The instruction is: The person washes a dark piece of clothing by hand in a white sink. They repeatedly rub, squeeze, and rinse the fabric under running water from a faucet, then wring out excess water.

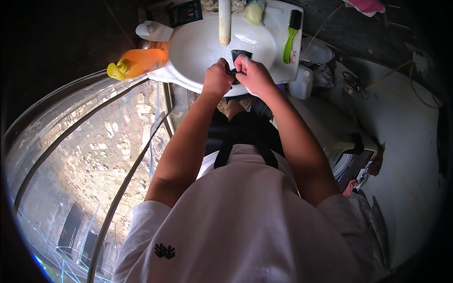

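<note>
Both my hands are over the front of a white washbasin. A small dark item is pinched between them, mostly covered by the fingers; I cannot tell what it is. My left hand grips its left side. White suds cling to my right hand, which has its fingers curled around the right side. Just beyond the knuckles, a flat black piece shows inside the bowl. Whether it joins the held item is hidden. A pale spout pipe hangs above the bowl.
On the basin's right rim lies a green brush with black bristles. An orange pump bottle and a white bottle are at the left. A bag of pale stuff sits behind. Plastic jugs stand right; a mesh window is left.
</note>
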Demonstrator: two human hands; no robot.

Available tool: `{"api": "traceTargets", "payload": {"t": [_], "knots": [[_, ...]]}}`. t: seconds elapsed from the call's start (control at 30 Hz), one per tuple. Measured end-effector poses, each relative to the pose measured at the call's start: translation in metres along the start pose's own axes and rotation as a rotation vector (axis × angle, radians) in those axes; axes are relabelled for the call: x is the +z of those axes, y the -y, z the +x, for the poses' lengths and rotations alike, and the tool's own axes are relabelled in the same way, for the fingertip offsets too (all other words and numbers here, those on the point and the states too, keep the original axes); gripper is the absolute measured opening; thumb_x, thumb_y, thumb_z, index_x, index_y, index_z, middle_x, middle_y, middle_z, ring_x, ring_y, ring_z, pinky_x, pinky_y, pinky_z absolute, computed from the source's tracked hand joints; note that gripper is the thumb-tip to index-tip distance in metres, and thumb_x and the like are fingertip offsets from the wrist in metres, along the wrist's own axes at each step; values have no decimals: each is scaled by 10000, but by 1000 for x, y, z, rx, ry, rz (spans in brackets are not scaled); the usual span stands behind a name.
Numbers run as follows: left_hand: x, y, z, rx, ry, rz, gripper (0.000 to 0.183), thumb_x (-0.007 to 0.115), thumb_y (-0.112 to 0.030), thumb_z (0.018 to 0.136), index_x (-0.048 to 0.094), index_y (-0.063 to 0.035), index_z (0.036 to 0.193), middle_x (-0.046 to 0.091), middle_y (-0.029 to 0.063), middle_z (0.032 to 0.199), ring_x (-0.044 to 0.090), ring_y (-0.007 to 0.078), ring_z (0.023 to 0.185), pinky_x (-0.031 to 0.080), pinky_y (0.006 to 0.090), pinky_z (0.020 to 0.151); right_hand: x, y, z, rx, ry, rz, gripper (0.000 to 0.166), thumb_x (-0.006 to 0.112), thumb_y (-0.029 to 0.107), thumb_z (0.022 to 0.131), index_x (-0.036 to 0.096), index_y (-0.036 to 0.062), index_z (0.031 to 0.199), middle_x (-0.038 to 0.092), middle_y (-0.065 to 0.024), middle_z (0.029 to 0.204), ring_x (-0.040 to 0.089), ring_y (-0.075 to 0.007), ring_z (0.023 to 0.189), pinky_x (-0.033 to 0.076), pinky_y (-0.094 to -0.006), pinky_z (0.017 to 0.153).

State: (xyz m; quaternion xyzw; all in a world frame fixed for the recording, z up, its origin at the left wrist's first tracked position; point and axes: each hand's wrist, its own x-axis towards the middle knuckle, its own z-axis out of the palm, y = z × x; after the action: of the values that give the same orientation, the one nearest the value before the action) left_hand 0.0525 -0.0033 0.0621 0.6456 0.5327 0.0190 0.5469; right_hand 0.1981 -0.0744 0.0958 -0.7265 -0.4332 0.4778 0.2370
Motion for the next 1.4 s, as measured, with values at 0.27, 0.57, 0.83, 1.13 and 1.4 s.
{"api": "traceTargets", "payload": {"t": [0.27, 0.57, 0.83, 1.13, 1.4], "knots": [[-26, -6, 9, -57, 107, 112, 242, 742, -51, 718, 588, 3, 897, 665, 177, 763, 691, 285, 621, 564, 381, 575, 9, -14, -14, -142, -203, -487, 334, 573, -19, 849, 769, 233, 949, 555, 68, 1385, 548, -264, 1218, 513, -392, 992], [-39, 1, 3, 147, -53, 337, 232, 776, -154, 676, 662, -2, 808, 679, 228, 755, 692, 389, 761, 558, 427, 721, 25, -4, -13, -126, 48, -538, 214, 573, 122, 912, 738, 134, 1047, 510, 1, 1446, 531, -289, 1250, 528, -432, 983], [-32, -3, -6, 170, 14, 276, 194, 770, -142, 694, 700, 3, 801, 699, 187, 741, 698, 295, 664, 551, 376, 661, 44, 3, 0, 1, 21, -861, 252, 546, 189, 914, 730, 118, 1072, 426, -56, 1526, 484, -301, 1294, 515, -504, 898], [-33, -10, -20, -66, 132, -86, 233, 750, -154, 714, 703, 31, 847, 701, 107, 678, 681, 169, 597, 549, 302, 618, 22, -11, 19, 217, 100, -622, 293, 611, 243, 899, 712, 85, 1125, 563, -70, 1384, 533, -336, 1260, 513, -451, 994], [-28, -39, -22, -2, 172, -140, 212, 718, -107, 793, 661, 53, 920, 679, 73, 723, 612, 105, 606, 489, 268, 549, 16, 11, 16, 231, 144, -438, 234, 641, 311, 873, 754, 129, 968, 742, -99, 1014, 696, -307, 1014, 554, -413, 875]]}}
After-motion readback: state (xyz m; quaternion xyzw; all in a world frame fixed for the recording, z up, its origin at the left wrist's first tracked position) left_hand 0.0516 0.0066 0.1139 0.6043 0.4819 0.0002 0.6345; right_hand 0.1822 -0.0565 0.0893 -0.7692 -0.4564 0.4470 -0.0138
